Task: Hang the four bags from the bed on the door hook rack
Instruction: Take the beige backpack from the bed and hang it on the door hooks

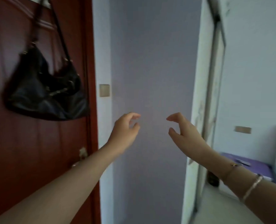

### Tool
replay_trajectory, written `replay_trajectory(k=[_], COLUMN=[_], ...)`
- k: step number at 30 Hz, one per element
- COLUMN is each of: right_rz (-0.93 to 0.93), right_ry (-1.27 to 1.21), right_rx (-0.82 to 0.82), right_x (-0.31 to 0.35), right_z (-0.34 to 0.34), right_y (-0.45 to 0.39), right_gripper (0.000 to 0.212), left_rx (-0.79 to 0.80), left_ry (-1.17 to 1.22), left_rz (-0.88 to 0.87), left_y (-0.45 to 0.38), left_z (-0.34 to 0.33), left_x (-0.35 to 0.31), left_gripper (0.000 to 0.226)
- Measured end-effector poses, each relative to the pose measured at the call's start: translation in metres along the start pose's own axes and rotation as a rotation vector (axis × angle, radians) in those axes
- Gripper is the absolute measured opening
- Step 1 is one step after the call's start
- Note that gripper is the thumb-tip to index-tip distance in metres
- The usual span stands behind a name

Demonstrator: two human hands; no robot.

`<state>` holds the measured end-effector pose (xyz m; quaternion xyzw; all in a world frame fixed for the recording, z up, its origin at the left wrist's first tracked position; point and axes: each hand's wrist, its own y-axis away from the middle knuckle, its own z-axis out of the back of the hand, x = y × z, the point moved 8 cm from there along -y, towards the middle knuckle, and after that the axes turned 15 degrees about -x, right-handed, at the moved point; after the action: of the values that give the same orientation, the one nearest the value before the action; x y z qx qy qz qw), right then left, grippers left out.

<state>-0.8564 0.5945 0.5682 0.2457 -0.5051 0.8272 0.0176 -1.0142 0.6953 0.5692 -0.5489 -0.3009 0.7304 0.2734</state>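
A black leather shoulder bag (48, 92) hangs by its dark strap from a hook (45, 2) at the top of the dark red door (29, 151), on the left of the head view. My left hand (126, 128) is raised in front of the pale wall, to the right of the bag and apart from it, fingers curled and holding nothing. My right hand (184, 131) is up at the same height, facing the left one, fingers apart and empty. The view is blurred. The bed and other bags are out of view.
A door handle (83, 153) sits low on the red door. A beige wall switch (104, 90) is on the wall beside the frame. A white door frame (203, 110) stands to the right, with a purple item (253, 167) beyond it.
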Motion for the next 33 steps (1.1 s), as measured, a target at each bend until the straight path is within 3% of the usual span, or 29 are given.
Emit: replay_trajectory(k=[8, 15, 23, 33], right_rz=[-0.226, -0.421, -0.592, -0.946], right_ry=[0.304, 0.496, 0.716, 0.976], right_rx=[-0.093, -0.229, -0.39, -0.515], right_x=[-0.169, -0.276, -0.391, -0.514], right_z=[0.2, 0.329, 0.425, 0.516], right_y=[0.065, 0.116, 0.16, 0.225], right_gripper=[0.033, 0.03, 0.022, 0.026], left_rx=[0.284, 0.519, 0.751, 1.048], left_ry=[0.295, 0.446, 0.614, 0.773], left_rz=[-0.003, -0.024, -0.076, -0.149], left_y=[0.092, 0.169, 0.22, 0.291], left_z=[-0.233, -0.394, -0.56, -0.748], left_x=[-0.125, -0.203, -0.266, -0.319], left_gripper=[0.029, 0.03, 0.027, 0.021])
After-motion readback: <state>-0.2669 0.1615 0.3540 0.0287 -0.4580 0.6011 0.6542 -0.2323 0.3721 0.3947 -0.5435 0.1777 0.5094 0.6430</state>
